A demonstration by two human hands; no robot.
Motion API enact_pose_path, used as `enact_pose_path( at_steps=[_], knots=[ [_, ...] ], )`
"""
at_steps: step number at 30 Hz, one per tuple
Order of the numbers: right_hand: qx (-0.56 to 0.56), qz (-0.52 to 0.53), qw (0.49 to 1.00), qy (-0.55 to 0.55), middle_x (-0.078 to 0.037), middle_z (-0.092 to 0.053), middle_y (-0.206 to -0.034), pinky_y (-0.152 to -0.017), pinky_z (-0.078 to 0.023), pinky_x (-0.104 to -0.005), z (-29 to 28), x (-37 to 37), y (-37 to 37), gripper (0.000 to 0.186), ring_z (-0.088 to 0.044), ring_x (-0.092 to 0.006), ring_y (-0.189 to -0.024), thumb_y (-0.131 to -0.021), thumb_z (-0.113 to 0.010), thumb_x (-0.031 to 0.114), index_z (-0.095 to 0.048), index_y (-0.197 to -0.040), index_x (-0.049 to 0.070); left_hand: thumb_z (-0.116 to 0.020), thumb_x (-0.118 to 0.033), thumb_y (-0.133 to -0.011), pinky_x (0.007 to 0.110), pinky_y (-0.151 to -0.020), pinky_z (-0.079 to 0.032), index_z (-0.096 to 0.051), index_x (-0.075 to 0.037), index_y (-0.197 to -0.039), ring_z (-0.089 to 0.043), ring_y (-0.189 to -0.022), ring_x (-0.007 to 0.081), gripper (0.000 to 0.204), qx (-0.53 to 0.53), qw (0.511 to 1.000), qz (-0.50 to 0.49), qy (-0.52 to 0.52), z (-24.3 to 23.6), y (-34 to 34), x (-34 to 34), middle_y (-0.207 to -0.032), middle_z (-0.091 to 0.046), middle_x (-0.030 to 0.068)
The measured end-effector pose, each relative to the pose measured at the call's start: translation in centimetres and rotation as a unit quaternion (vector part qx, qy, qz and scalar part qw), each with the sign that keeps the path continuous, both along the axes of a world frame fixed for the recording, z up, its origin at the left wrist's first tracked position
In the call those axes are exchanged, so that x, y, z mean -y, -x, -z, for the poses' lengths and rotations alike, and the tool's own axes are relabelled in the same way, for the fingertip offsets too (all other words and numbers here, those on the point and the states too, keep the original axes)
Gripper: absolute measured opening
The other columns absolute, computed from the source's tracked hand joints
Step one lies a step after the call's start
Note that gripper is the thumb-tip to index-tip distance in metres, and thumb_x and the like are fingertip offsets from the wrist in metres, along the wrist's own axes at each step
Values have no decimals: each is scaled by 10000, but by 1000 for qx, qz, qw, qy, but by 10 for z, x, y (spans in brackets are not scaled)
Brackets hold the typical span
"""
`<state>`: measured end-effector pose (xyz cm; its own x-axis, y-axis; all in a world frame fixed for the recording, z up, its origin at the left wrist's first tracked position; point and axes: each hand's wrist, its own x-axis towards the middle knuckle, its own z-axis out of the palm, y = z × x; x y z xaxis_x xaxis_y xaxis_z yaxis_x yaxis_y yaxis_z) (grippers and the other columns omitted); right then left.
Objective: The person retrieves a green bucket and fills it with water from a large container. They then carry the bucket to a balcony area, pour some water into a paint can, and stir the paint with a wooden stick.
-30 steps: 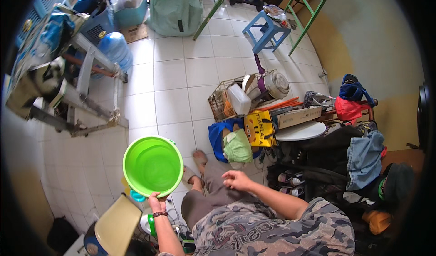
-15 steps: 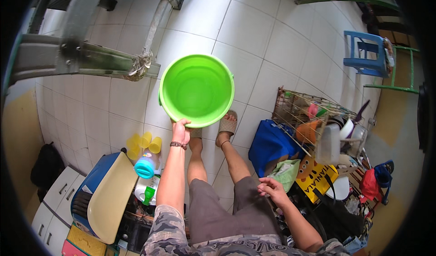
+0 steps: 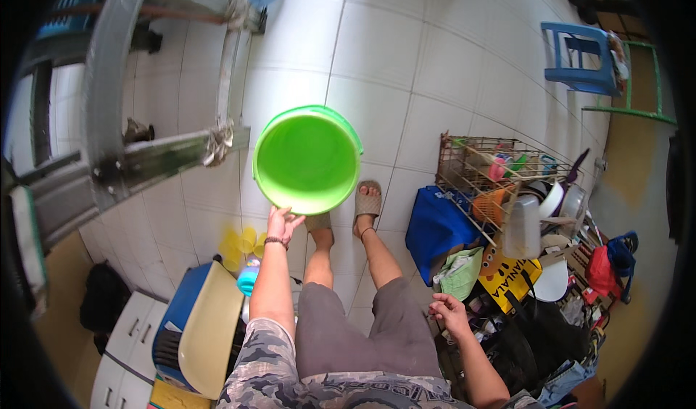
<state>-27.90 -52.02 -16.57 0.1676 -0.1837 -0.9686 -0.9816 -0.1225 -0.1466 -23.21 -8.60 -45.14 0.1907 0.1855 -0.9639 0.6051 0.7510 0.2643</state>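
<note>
A bright green bucket (image 3: 307, 164) is out in front of my feet, tilted, its mouth facing me and its handle along the far rim. My left hand (image 3: 283, 225) is at its near rim, the fingers spread and no longer wrapped over the edge. Whether the fingertips still touch the rim I cannot tell. Low beside my right thigh, my right hand (image 3: 451, 315) hangs loosely half-curled with nothing visible in it. Closest to that hand is a light green cloth (image 3: 458, 273).
A metal frame (image 3: 109, 119) stands at the left. On the right are a blue bag (image 3: 438, 228), a wire rack (image 3: 471, 166) full of kitchenware, a yellow bag (image 3: 507, 278) and a blue stool (image 3: 580, 57). Yellow cups (image 3: 249, 240) and a cream-and-blue bin (image 3: 206, 329) sit lower left.
The bucket has dropped lower and tilted, looking smaller now. My left hand has loosened from its rim and spread its fingers. The right hand has shifted slightly right and down.
</note>
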Motion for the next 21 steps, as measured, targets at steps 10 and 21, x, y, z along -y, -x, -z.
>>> enact_pose_path(
  at_steps=[10, 21],
  knots=[
    [195, -68, 978, 40, -35, -674, -832, -739, -518, -266, -97, 67, -100, 290, -623, -96, -755, -828, -707, 174, -671, -1088, 53, -496, -165, -904, 437, -824, -522, -600, -34, -1218, -650, -943, 310, 355, -68, 823, 557, -88, -205, -16, 10, -1100, -654, 211],
    [432, 49, 894, 105, -32, -664, -800, -693, -498, -259, -165, 201, -358, 295, -593, -90, -709, -822, -722, 169, -658, -1075, 31, -463, -221, -902, 347, -880, -479, -682, -14, -1111, -639, -966, 214, 366, 154, 603, 758, -196, -223, -334, 142, -1046, -705, 157]
  ],
)
